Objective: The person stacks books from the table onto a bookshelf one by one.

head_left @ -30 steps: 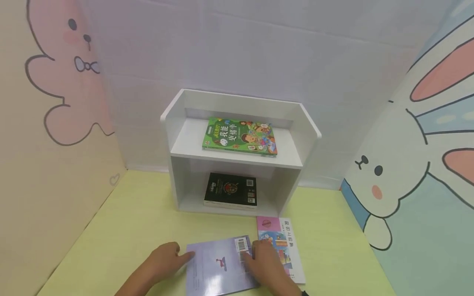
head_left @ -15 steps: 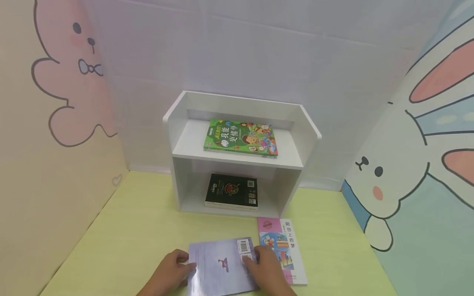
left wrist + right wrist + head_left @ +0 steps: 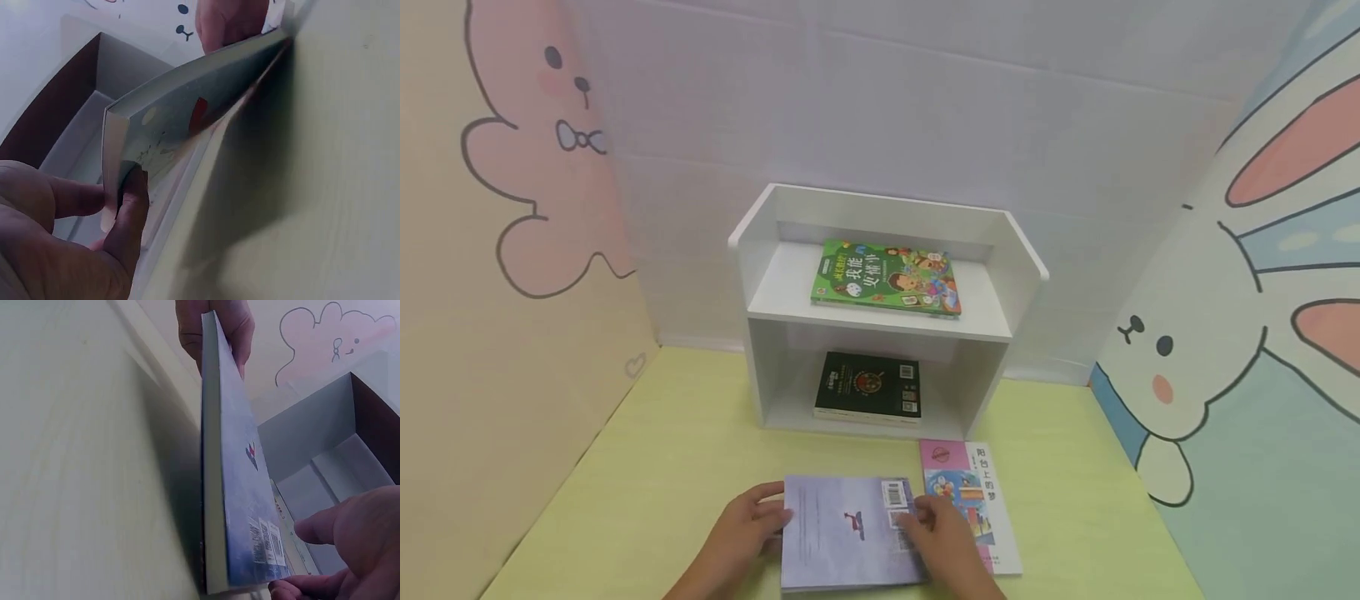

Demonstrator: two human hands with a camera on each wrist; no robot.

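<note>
A book with a lavender back cover, a barcode and a small red figure lies between my two hands. My left hand pinches its left edge, thumb on top and fingers beneath, as the left wrist view shows. At its right edge, my right hand holds it with the thumb over the cover by the barcode and the fingertips under the edge. In the wrist views the book is raised above the yellow tabletop, with a shadow below it. A pink-and-white book lies flat beside my right hand.
Behind the hands stands a white two-tier shelf. A green picture book lies on its upper tier, and a black-covered book on the lower one. Cartoon-printed walls enclose the table at both sides.
The lavender book has turned from slightly slanted to nearly square with the shelf, its left far corner moving away from me. My hands have kept hold of both sides.
</note>
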